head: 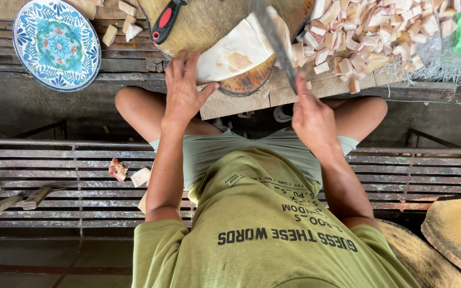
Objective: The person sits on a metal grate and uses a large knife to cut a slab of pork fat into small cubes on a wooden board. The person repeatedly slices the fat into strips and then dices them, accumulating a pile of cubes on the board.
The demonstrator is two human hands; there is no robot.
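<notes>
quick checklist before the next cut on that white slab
1. Right hand grip shut on the knife: ok.
2. Left hand steadying the white slab, fingers spread at its edge: ok.
3. Left fingers apart from the blade: ok.
4. Slab lying flat on the round chopping block: ok.
5. Cut cubes piled off to the right, clear of the slab: ok.
6. Blade sharpness: cannot tell.

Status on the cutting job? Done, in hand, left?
Done: a large pile of pale cut cubes lies on the boards, with a few more beside the patterned plate. In hand: the right hand grips a long knife over the round chopping block, and the left hand steadies a pale flat slab. Left: that slab is uncut.
</notes>
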